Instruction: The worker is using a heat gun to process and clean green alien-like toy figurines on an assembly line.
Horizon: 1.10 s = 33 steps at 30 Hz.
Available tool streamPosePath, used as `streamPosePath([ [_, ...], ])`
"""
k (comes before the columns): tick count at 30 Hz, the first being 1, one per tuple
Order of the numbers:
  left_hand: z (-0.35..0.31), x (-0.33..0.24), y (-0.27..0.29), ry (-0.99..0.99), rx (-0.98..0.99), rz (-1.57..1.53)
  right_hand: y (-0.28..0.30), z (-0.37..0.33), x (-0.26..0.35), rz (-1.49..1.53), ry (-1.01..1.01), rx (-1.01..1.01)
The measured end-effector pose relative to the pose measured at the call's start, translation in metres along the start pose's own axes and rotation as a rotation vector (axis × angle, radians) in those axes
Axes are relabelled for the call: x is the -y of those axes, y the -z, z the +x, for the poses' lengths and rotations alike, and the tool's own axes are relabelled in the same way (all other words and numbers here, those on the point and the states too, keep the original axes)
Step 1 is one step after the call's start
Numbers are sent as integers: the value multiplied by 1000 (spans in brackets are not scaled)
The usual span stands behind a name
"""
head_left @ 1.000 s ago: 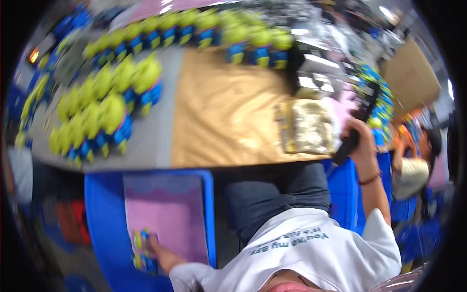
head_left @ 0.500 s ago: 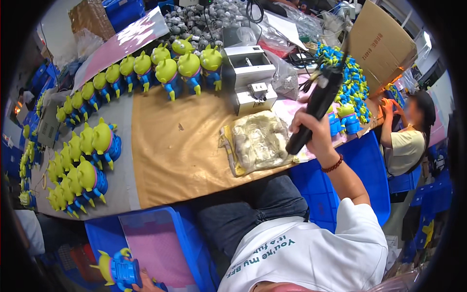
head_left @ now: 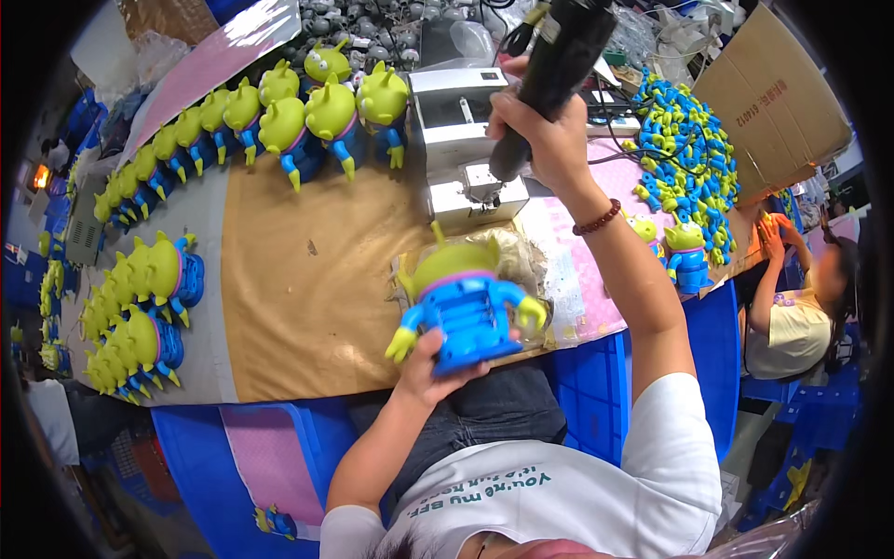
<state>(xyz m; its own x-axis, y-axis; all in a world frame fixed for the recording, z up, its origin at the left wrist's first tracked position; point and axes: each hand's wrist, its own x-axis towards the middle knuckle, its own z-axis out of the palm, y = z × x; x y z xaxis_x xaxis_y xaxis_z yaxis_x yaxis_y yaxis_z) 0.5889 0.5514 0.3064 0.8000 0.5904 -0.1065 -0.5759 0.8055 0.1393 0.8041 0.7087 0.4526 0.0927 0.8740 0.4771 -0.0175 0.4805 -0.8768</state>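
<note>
Workbench (head_left: 307, 307): fills the middle of the frame, its tan mat bare at the centre; a toy dropped here would likely stay put, but one let go near the lower edge could roll off into the blue crate (head_left: 200, 470) at lower left.
Toy rows (head_left: 279, 112): green-headed, blue-bodied figures stand packed in a line at upper left, with more (head_left: 140, 307) lying at the left edge. A careless sweep of an elbow could tip several at once, since they stand touching.
Grey machine (head_left: 461, 121): upper centre, just below the raised tool; the tool's cord trails near it and could snag.
Loose parts pile (head_left: 689, 140): upper right, heaped on the pink sheet, close to the table edge; a nudge might spill it.
Alien toy (head_left: 463, 298): centre of the frame, held above the near table edge, head away from the person.
Left hand (head_left: 438, 363): closed under the toy's base only; that narrow grip could let it twist or slip.
Black power tool (head_left: 554, 70): top centre, lifted well clear of the toy.
Right hand (head_left: 545, 140): wrapped tight round the tool's handle; brought down off-line, the tip could scar the plastic or meet the left fingers.
</note>
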Motion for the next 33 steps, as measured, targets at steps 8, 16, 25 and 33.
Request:
streamPosePath([
  [8,10,38,-1,-77,-261,-380,-3,18,-19,61,-44,47],
  [16,-66,52,-12,-89,-488,283,-3,3,1,58,-129,57],
  [25,27,6,-47,-666,-231,2546,16,-72,48,290,-51,160],
  [33,32,4,-30,-565,-282,2690,11,-97,35,225,-65,162],
])
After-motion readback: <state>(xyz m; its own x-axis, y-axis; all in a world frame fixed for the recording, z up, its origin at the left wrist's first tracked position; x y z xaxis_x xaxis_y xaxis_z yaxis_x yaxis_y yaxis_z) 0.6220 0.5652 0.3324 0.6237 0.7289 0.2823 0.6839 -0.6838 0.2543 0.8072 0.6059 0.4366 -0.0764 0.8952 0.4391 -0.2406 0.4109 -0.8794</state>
